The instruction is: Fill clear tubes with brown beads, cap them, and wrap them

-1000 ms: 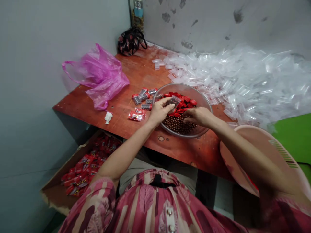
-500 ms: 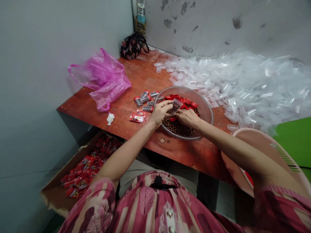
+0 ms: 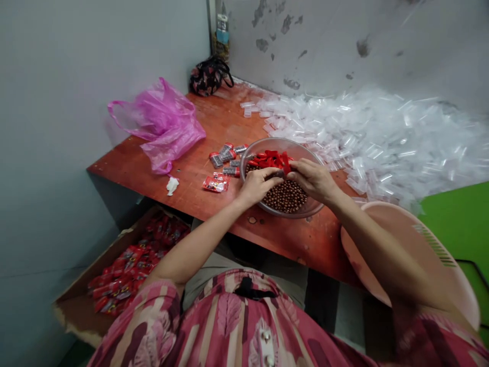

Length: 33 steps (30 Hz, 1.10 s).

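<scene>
Over a clear plastic bowl (image 3: 314,209), my left hand (image 3: 255,188) is closed on a small clear container (image 3: 278,174) with dark contents. My right hand (image 3: 316,179) pinches a red cap (image 3: 286,163) at the container's right end; whether it is seated there I cannot tell. Small round brown balls (image 3: 287,198) fill the bowl's near side, and loose red caps (image 3: 266,156) are heaped on its far side. Left of the bowl lie several filled, red-capped containers (image 3: 216,160) and red printed packets (image 3: 215,183).
A big heap of clear plastic containers (image 3: 367,132) covers the table's right side. At left are a pink plastic bag (image 3: 168,127) and crumpled white tissue (image 3: 172,185). A pink basin (image 3: 376,244) stands right; a carton (image 3: 71,306) of red packets sits low left.
My right hand has risen out of the bowl with a red cap and met the container. My left hand has lowered slightly, tipping the container to lie more level.
</scene>
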Tool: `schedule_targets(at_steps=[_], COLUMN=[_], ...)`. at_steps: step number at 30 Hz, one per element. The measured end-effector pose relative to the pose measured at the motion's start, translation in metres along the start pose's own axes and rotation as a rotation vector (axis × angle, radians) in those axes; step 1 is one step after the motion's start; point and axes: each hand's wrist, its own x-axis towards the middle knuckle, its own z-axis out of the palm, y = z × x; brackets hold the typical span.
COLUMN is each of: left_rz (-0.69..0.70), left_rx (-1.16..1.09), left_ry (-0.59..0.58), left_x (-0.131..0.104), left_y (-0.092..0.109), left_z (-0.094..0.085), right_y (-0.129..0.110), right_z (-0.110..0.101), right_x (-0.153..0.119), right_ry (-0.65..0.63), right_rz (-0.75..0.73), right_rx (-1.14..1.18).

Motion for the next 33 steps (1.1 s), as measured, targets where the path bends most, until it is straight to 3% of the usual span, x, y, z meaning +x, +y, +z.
schedule_targets(at_steps=[12, 16, 21, 26, 29, 33], left_rz=[0.025, 0.030, 0.011, 0.024, -0.003, -0.090], left_rx=[0.066, 0.084, 0.026, -0.045, -0.102, -0.249], left_ry=[0.069, 0.048, -0.012, -0.133, -0.090, 0.033], left_x=[-0.009, -0.007, -0.002, -0.001, 0.000, 0.002], left_y=[0.005, 0.000, -0.004, -0.001, -0.005, -0.009], left_z=[0.004, 0.002, -0.002, -0.002, -0.001, -0.001], right_y=[-0.010, -0.001, 0.006, -0.015, -0.021, -0.016], right_z=[0.011, 0.012, -0.003, -0.023, -0.025, -0.014], right_x=[-0.009, -0.003, 0.010, 0.013, 0.012, 0.005], right_ry=[-0.064, -0.139, -0.148, -0.216, -0.139, 0.049], right_rz=[-0.066, -0.126, -0.128, -0.359, -0.394, -0.248], right_rx=[-0.373, -0.337, -0.216, -0.375, -0.478, -0.547])
